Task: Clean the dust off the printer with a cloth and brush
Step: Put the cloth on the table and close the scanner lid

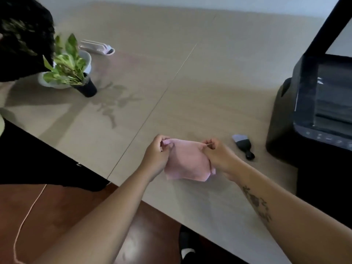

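Observation:
A pink cloth (187, 161) hangs between my two hands just above the beige table (190, 82). My left hand (156, 157) pinches its upper left corner and my right hand (219, 157) pinches its upper right corner. A small black brush (243, 145) with pale bristles lies on the table to the right of my right hand, apart from it. The black printer (312, 111) stands at the right edge of the table with its lid raised and its button panel facing me.
A potted green plant (76, 73) stands at the far left beside a white bowl (86, 59). A white and pink holder (97, 47) lies behind it. Another person's dark hair (21, 37) fills the upper left corner. A pink cord (28, 216) runs across the reddish floor.

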A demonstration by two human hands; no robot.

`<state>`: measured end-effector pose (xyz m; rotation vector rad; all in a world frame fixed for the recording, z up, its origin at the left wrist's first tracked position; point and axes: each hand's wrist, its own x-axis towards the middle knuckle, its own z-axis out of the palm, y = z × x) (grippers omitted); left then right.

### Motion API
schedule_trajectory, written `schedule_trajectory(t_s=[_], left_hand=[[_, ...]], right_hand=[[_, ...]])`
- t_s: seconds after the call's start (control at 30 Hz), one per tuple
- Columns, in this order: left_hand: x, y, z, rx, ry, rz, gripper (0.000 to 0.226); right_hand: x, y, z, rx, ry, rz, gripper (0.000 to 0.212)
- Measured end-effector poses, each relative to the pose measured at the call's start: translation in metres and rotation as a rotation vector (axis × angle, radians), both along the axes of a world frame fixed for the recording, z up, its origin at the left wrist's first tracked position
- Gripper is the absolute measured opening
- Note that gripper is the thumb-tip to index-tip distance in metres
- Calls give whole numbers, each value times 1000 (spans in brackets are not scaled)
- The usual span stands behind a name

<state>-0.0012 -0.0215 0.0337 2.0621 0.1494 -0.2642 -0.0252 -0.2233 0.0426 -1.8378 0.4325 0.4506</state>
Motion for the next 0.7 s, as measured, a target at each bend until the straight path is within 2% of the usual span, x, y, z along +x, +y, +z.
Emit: schedule_trajectory(t_s=[0.2,0.3,0.4,0.53,0.7], left_hand=[[36,28,-41,239,16,-67,30],[28,36,-52,541,-247,-212,42],[14,39,-64,657,-368,-430,60],[1,48,-83,745,-409,-614,73],[8,50,-85,780,-423,-650,76]], right_hand=[[26,42,-47,-125,-6,-109,15],[25,47,-57,-424,-277,74,30],[15,45,-68,-747,-523,281,47],[-3,37,-90,-893,-452,550,68],[-3,42,-96,-962,-354,582,75]])
